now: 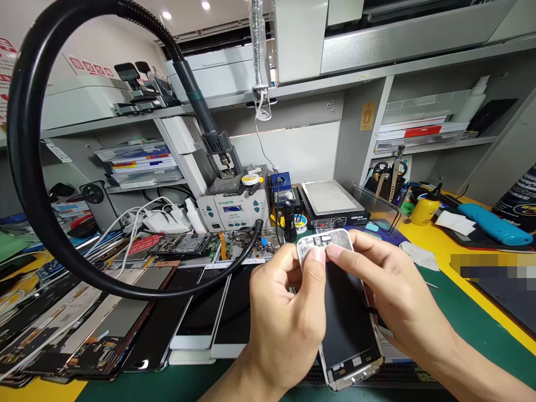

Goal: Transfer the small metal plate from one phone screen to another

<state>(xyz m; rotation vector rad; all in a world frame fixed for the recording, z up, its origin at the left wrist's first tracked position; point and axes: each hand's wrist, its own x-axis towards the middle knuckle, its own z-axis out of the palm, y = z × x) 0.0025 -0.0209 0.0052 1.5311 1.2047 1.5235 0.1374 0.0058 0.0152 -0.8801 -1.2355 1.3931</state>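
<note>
Both hands hold up a white-rimmed phone (347,312) at the middle right. Its dark display faces me, and metal parts and contacts show along the lower end. My left hand (288,318) grips the left edge, its thumb pressed on the upper end beside a small label. On the other side, my right hand (389,273) wraps the right edge with its thumb tip on the same upper end, close to the left thumb. Fingers behind the phone are hidden. A thin light tool or strip, its kind unclear, shows by the right palm.
A black hose (25,139) loops across the left, near a hot-air station (237,204). Phone screens (196,307) lie in a row at left. Behind stand a flat heating plate (333,201) and a flashlight (290,220). A yellow bottle (426,207) and blue tool (494,223) sit right.
</note>
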